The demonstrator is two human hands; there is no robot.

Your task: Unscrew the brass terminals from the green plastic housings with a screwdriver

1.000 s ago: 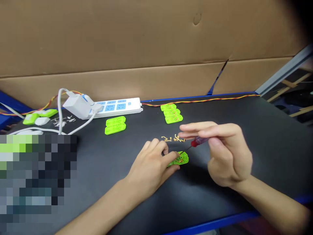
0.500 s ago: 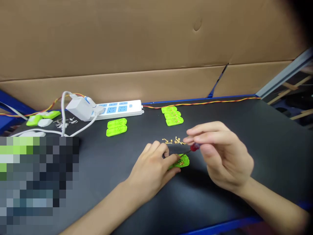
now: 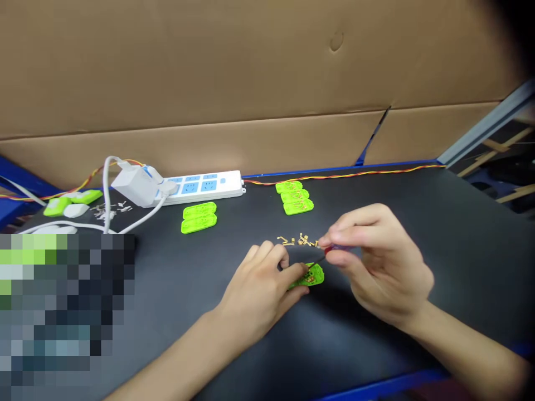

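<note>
My left hand (image 3: 263, 284) grips a bright green plastic shell (image 3: 317, 274) flat on the table, its thumb at the near edge and index finger on top. Small brass and dark parts sit inside the shell; its left end is hidden under the fingers. Between the thumb and fingertips of my right hand (image 3: 382, 262) is a screwdriver (image 3: 329, 251) with a red and clear handle. Its dark shaft slants down left into the shell beside my left index finger; the tip is hidden. Just behind lie loose brass pieces (image 3: 304, 240).
Three green shells with brass parts (image 3: 297, 198) and two more green shells (image 3: 199, 218) lie farther back. A white power strip (image 3: 209, 185) with a plugged-in adapter (image 3: 136, 184) and cables stands back left. Behind the black table (image 3: 418, 234) rises a cardboard wall (image 3: 251, 72).
The fingers of my right hand have closed from a looser, more spread pose onto the screwdriver handle. My left hand and the green shell have stayed put.
</note>
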